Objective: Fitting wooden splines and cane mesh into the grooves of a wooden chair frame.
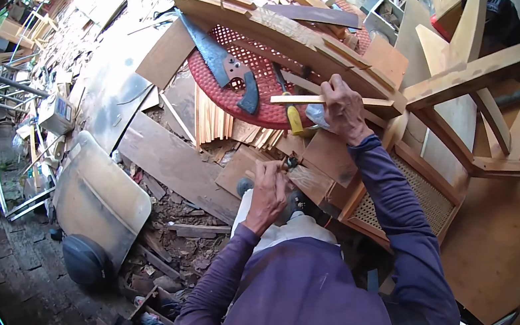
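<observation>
- Currently, the right hand point(344, 111) has its fingers closed on a thin, flat, pale wooden strip point(297, 99), whose free end appears above the near part of the round red lattice-patterned plastic counter point(212, 93).
- The left hand point(267, 196), fingers curled, is on the near side of the counter, by a small dark object point(290, 162); whether it grips that, I cannot tell.
- Upon the counter lies a blue-bladed handsaw point(208, 49); a yellow-handled tool point(294, 119) sits at its near edge.
</observation>
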The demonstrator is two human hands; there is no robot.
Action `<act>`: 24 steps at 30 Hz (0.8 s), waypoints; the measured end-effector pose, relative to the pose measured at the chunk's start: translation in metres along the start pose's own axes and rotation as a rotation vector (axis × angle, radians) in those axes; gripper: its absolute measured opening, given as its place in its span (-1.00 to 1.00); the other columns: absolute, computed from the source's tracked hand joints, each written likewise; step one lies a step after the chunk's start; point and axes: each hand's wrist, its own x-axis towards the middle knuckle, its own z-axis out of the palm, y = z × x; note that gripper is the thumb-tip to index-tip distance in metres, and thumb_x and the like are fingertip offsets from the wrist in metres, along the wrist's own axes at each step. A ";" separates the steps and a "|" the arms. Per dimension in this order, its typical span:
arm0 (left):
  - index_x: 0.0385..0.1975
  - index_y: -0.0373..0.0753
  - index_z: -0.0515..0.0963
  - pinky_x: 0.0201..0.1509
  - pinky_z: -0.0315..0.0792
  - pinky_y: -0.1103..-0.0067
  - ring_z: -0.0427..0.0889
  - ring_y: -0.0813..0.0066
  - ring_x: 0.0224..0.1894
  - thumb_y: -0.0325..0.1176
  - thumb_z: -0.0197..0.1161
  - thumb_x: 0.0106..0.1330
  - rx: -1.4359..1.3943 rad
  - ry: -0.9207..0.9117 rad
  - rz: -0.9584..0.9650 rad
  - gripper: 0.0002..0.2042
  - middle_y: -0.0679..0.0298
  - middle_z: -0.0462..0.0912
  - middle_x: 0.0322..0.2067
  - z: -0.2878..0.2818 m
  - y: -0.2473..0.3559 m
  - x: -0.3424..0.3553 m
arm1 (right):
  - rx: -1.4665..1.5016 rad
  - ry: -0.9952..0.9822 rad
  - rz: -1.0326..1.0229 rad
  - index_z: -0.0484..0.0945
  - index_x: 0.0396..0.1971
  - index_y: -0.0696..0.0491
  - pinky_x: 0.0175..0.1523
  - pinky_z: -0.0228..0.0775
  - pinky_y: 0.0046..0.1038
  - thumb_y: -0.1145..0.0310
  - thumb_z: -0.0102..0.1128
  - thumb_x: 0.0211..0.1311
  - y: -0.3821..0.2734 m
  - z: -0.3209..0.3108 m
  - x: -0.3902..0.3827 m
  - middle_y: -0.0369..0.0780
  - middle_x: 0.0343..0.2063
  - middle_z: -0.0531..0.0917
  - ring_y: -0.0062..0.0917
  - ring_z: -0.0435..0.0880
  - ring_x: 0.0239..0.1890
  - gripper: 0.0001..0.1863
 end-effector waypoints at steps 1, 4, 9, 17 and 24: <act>0.18 -0.32 0.56 0.06 0.54 0.27 0.63 0.01 -0.14 -0.49 0.13 0.64 0.005 0.019 0.009 -0.78 -0.01 0.57 -0.14 -0.010 0.002 0.013 | -0.062 -0.073 0.032 0.56 -0.13 0.10 -0.12 0.67 -0.07 0.54 0.34 0.26 0.009 0.007 0.000 -0.07 -0.17 0.53 -0.06 0.74 -0.11 -0.79; 0.11 -0.32 0.64 0.00 0.52 0.27 0.60 0.02 -0.18 -0.51 0.23 0.55 0.067 0.055 -0.007 -0.79 0.00 0.54 -0.20 -0.047 0.000 0.073 | 0.076 -0.159 0.130 0.53 0.32 0.09 0.09 0.63 -0.07 0.54 0.34 0.32 -0.009 -0.018 0.010 0.00 -0.07 0.52 0.01 0.68 0.03 -0.45; -0.03 -0.31 0.59 -0.10 0.56 0.10 0.69 -0.12 -0.18 -0.36 0.32 0.46 0.265 -0.065 0.024 -0.79 -0.03 0.61 -0.26 -0.057 -0.022 0.171 | 0.212 -0.038 0.211 0.58 0.34 0.20 0.13 0.54 -0.19 0.63 0.19 0.48 -0.016 -0.073 0.006 -0.02 -0.04 0.51 -0.10 0.64 -0.01 -0.54; 0.06 -0.34 0.45 -0.14 0.70 0.12 0.77 -0.17 -0.13 -0.23 0.54 0.29 0.466 -0.128 0.011 -0.50 -0.13 0.52 -0.04 -0.018 -0.029 0.235 | 0.204 0.089 0.189 0.64 0.29 0.14 0.06 0.59 -0.10 0.69 0.28 0.44 -0.030 -0.081 0.079 0.03 -0.05 0.60 0.02 0.72 -0.03 -0.55; 0.50 -0.25 0.32 0.15 0.50 0.13 0.54 -0.04 0.08 -0.19 0.59 0.16 0.698 -0.014 -0.020 -0.11 -0.02 0.48 0.03 -0.036 -0.045 0.187 | 0.332 0.089 0.063 0.66 0.28 0.15 0.11 0.57 -0.17 0.71 0.22 0.42 -0.033 -0.032 0.128 0.00 -0.09 0.62 -0.08 0.68 -0.03 -0.54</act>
